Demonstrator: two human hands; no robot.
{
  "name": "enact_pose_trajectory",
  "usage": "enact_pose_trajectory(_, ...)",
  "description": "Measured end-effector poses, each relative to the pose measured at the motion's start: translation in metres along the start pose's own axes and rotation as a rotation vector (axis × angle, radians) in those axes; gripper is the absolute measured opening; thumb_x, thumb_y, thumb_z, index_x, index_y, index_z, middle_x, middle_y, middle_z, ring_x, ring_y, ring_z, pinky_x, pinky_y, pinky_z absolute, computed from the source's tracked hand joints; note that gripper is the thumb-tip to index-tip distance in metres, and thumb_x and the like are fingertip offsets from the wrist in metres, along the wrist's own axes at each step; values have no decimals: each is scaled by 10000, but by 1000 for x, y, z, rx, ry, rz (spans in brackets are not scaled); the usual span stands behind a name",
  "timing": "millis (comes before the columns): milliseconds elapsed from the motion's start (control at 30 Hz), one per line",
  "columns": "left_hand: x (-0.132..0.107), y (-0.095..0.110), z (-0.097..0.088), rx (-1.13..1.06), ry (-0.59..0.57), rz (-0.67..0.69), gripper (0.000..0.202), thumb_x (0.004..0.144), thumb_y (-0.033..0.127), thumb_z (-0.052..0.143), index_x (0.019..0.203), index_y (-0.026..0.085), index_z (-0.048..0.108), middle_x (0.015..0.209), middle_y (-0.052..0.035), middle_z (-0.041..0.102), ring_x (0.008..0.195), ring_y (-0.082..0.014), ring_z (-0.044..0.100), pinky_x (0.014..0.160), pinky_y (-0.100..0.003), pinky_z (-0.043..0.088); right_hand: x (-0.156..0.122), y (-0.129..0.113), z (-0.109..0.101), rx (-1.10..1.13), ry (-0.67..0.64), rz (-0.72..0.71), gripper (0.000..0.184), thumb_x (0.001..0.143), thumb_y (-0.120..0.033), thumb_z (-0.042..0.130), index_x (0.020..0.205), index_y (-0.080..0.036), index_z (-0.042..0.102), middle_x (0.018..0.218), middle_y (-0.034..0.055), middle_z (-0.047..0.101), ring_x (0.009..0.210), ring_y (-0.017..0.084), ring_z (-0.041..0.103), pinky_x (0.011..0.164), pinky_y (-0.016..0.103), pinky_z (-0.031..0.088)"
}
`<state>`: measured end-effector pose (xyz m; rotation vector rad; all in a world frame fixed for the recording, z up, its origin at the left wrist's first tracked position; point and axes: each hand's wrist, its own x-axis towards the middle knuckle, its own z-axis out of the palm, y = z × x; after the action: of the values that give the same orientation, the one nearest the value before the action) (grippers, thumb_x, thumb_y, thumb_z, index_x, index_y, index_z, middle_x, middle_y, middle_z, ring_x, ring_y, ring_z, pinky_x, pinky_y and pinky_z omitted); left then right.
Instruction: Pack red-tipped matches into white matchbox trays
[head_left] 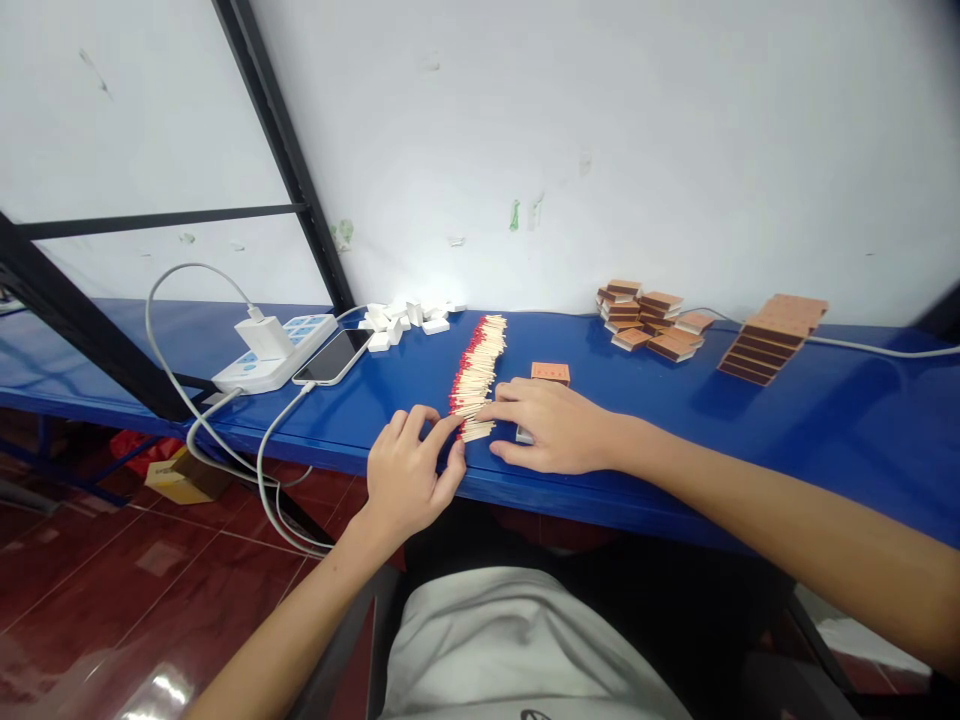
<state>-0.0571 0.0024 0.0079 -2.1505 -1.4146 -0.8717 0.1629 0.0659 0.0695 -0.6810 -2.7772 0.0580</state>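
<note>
A long row of red-headed matches point(480, 362) lies on the blue table, heads to the left. At its near end, my left hand point(409, 470) touches the head side with index finger and thumb held apart. My right hand point(551, 425) reaches in from the other side, its fingers stretched out and the index fingertip at the bare match ends. Under that palm, a small pale piece point(523, 436) is mostly covered. Just beyond the right hand lies an orange matchbox cover point(550, 371), partly hidden by it.
White matchbox trays point(395, 325) are heaped at the back. Brown matchboxes point(646, 316) lie piled on the right, beside a leaning stack of matchboxes point(776, 338). On the left are a phone point(334, 358), a power strip point(300, 340) with a charger point(264, 337), and looping white cables point(261, 470).
</note>
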Motion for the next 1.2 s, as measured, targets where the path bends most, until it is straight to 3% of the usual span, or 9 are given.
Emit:
enact_pose_trajectory(300,1,0,-1,-22,-22,-15,307,989,325,462,1154,217,698,1017,-78,637,861,-231,529,742,-374,428,0,0,1,-7,4,8,372,932,-349,578,1235,-162,687,1023,109,660,902,249,601,812,384,448)
enact_pose_trajectory(533,6,2,-9,-151,-108,-111,262,985,355,504,1141,251,687,1040,-39,647,904,-217,577,797,-362,449,0,0,1,2,-7,-2,360,933,-346,578,1225,-164,684,1036,103,659,903,240,601,810,374,438)
enact_pose_trajectory(933,11,4,-14,-170,-199,-166,294,965,370,519,1189,277,686,1046,-28,628,922,-210,601,793,-351,463,0,0,1,-8,6,-6,364,922,-335,590,1230,-167,685,1033,110,662,895,250,602,802,381,451)
enact_pose_trajectory(1200,13,4,-13,-198,-211,-196,247,954,365,541,1123,292,706,1026,-16,619,935,-203,618,797,-336,461,0,5,-2,92,-5,-85,427,940,-276,575,1350,-159,600,1034,108,657,917,237,606,825,368,486)
